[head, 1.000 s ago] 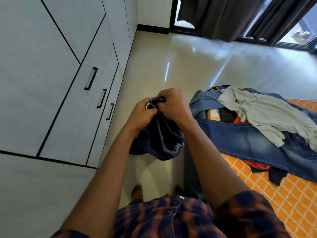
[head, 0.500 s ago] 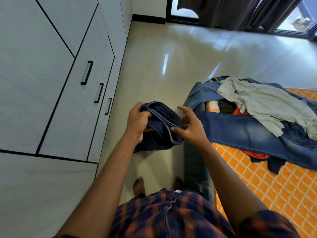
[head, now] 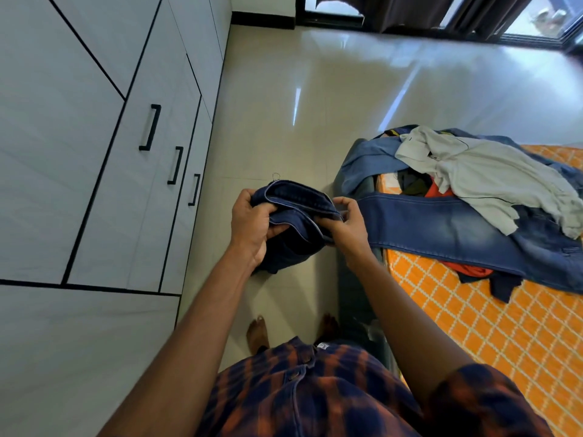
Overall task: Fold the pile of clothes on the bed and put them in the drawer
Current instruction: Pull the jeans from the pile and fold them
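Gripping a bunched dark blue denim garment (head: 299, 212), both hands hold it up in the air over the glossy floor (head: 284, 99), between the wardrobe and the left edge of the bed (head: 473, 335). The left hand (head: 252, 223) has its fingers curled round the garment's left side, with the thumb pressed into the folds. The right hand (head: 348, 227) pinches a stitched edge on the right side between thumb and fingertips. The rest of the cloth hangs below the hands, clear of the floor.

At the far left corner of the bed lies the pile of clothes. A light blue denim piece (head: 366, 162) drapes over the corner. Faded blue jeans (head: 441, 230) stretch across the orange lattice sheet, one end reaching the left edge near the right hand. A pale grey shirt (head: 492, 178) is spread on top of them, and a red garment (head: 437, 193) shows from underneath.

On the left, the white wardrobe (head: 63, 137) shows three fronts with black bar handles (head: 150, 127), all closed. Bare feet (head: 258, 334) stand on the floor below a checked shirt (head: 299, 398). Dark curtains (head: 426, 11) hang at the far wall.
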Demonstrator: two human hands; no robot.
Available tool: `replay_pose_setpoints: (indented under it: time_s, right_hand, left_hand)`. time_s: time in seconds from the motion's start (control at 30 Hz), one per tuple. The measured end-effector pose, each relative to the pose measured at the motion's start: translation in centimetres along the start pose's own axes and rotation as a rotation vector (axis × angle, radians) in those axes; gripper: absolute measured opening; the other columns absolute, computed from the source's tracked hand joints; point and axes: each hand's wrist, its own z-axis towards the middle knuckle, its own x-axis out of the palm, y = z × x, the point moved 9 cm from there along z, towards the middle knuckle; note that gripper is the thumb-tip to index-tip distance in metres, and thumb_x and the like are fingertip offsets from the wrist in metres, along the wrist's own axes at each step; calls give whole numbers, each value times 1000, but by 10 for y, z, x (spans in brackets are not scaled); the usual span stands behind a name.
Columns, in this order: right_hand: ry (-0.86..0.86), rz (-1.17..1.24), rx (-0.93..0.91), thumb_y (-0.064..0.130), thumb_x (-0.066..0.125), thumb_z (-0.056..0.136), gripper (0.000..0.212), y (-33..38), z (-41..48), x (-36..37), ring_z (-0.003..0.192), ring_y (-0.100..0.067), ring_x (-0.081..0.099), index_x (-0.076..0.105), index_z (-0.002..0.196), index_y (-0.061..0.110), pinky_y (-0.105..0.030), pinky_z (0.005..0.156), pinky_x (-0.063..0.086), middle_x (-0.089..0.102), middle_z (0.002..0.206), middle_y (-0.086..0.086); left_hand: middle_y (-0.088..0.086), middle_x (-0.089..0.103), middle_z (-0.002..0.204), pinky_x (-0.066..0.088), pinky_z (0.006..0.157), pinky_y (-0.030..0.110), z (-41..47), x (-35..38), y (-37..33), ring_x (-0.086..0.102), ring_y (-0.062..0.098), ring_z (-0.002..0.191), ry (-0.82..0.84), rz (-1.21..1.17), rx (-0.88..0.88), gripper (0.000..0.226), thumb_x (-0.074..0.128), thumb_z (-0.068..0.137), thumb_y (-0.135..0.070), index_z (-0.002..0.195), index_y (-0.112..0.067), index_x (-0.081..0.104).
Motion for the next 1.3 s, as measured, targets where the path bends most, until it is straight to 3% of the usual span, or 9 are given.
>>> replay_pose_setpoints:
  time_s: [0.13,0.33,0.57,0.7,0.8,0.97,1.07,1.2,1.3]
  right_hand:
    - [15,-337,-90,22,77,78,56,-8,-3,10,89,-17,70,52,126,36,-45,79,63,68,100,3]
    - [-210,-851,-225,9,61,76,31,64,17,-10,94,-28,65,73,102,21,-29,73,43,71,101,-6]
    - [54,-542,-140,14,71,78,11,85,20,7,65,-13,58,64,76,21,-28,61,46,63,66,8]
    - [339,-180,164,4,69,88,17,32,5,2,86,-21,62,58,87,17,-41,81,57,62,87,-5]
    - [459,-55,304,4,67,88,18,-7,-10,9,83,-19,61,62,101,15,-35,73,53,62,91,-7]
    - [-29,-457,31,16,61,77,6,5,6,-22,67,-17,57,63,73,20,-29,61,44,64,71,2]
    - [-287,-747,-136,13,54,77,7,41,-8,-34,65,-13,51,59,80,17,-26,55,37,58,70,6]
    - [113,-432,134,8,65,87,14,19,-5,-18,77,-24,64,55,81,16,-37,65,56,64,78,-7]
    - [451,-111,240,-1,68,89,31,14,-20,-4,95,-26,67,66,115,14,-41,84,58,69,104,-8]
  left_hand:
    - [9,67,91,57,57,31,2,-8,1,70,19,73,-30,-27,-1,20,61,88,6,94,-13,55]
    - [13,69,102,58,56,30,3,-36,17,74,29,79,-117,229,-46,13,59,87,2,90,-11,57]
    - [12,67,93,57,54,27,7,-45,4,68,22,76,-132,-31,-127,16,54,88,3,93,-10,60]
    - [8,67,86,55,53,25,5,-37,2,69,15,67,-58,-31,-127,21,52,86,5,96,-13,58]
    - [5,67,82,55,52,25,2,-25,3,69,12,62,-6,-3,-126,21,54,87,6,92,-15,54]
    - [7,64,86,55,50,26,1,-20,12,67,21,78,60,290,-136,22,56,87,3,79,-16,51]
    - [11,65,92,54,47,26,-3,-24,25,68,27,81,38,360,-138,20,58,87,2,79,-15,52]
    - [8,63,86,55,50,26,0,-29,27,65,21,77,27,275,-164,24,56,88,4,77,-18,51]
    - [7,63,84,56,52,26,1,-31,25,65,19,76,45,231,-175,27,55,89,4,77,-19,50]
